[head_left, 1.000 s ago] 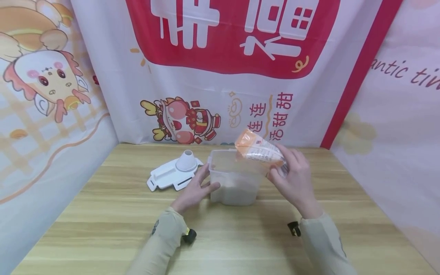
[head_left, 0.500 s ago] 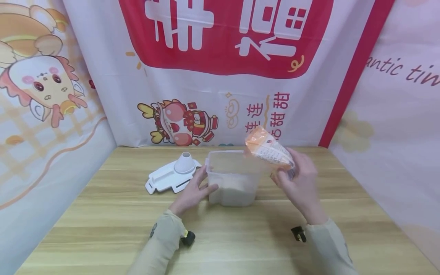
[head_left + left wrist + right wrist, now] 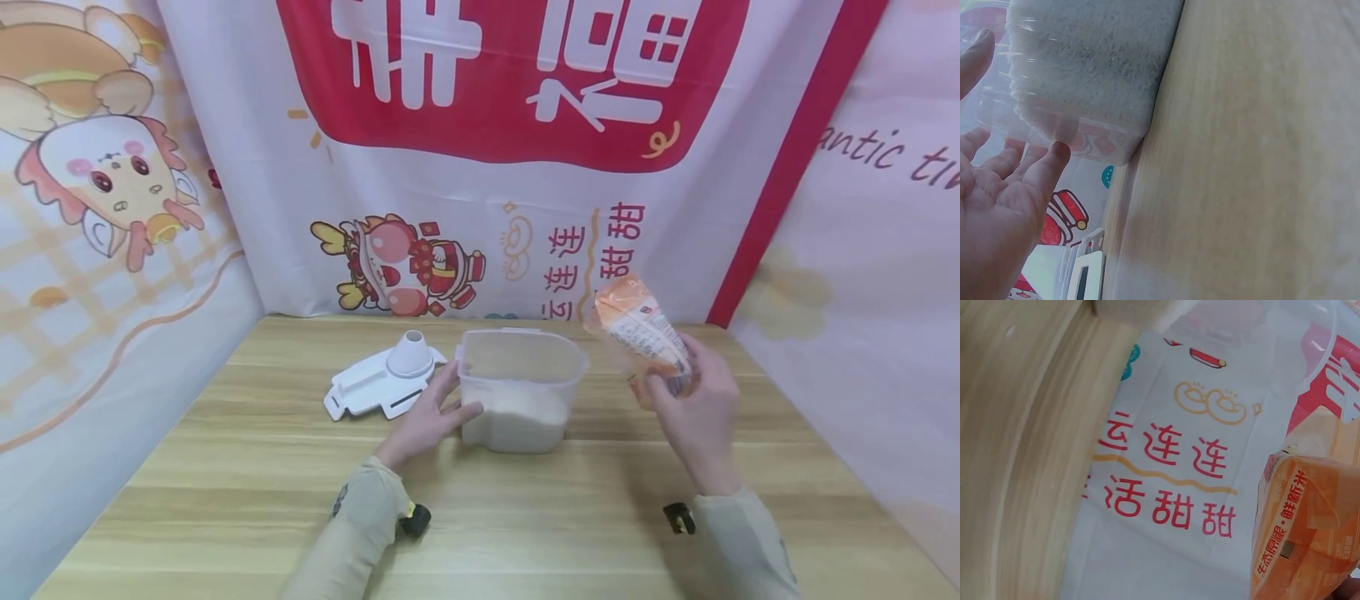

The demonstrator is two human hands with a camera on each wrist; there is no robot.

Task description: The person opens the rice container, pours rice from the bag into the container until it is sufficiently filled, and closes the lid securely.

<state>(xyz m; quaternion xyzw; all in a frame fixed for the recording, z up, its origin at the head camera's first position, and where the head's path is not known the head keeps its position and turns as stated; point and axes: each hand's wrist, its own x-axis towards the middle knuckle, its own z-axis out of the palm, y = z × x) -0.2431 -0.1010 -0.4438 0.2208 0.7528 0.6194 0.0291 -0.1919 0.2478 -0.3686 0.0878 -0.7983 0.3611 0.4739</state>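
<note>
A clear plastic container [image 3: 521, 367] stands upright on the table, partly filled with white rice [image 3: 525, 417]; its top has no cover. My left hand [image 3: 427, 417] rests against its left side, fingers spread, with the thumb toward the front. In the left wrist view, the fingertips [image 3: 1059, 149] touch the clear wall near a corner. To the right of the container, my right hand [image 3: 697, 408] grips an orange and clear rice bag [image 3: 641, 325] above the table. The bag [image 3: 1310, 525] looks crumpled and slack in the right wrist view, where most of that hand is hidden.
A white lid [image 3: 378, 383] with a cone-shaped spout [image 3: 410, 354] lies left of the container. One small white grain [image 3: 1010, 331] lies on the wooden table [image 3: 525, 533]. Printed cloths [image 3: 420, 183] hang behind and at both sides.
My right hand has carried the rice bag to the right, from over the container to beside it. The left hand has stayed at the container.
</note>
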